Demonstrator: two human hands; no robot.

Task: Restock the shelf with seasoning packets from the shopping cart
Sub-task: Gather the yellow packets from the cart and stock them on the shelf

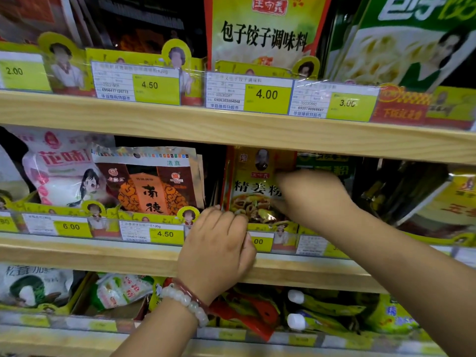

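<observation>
My right hand [306, 194] pinches a ginger powder packet [251, 186] standing in the middle shelf [103, 258] slot, right of the brown packet [152, 181]; my left hand [216, 243] curls around its bottom corner. Placement nearly done; cart unseen.

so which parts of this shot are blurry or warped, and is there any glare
Head view: the right hand on the yellow ginger powder packet is motion-smeared, the left hand sharper; the wide lens bows the wooden shelf edge; glare streaks the plastic price tag strip; frame edges go soft, shelf recesses dark.
</observation>
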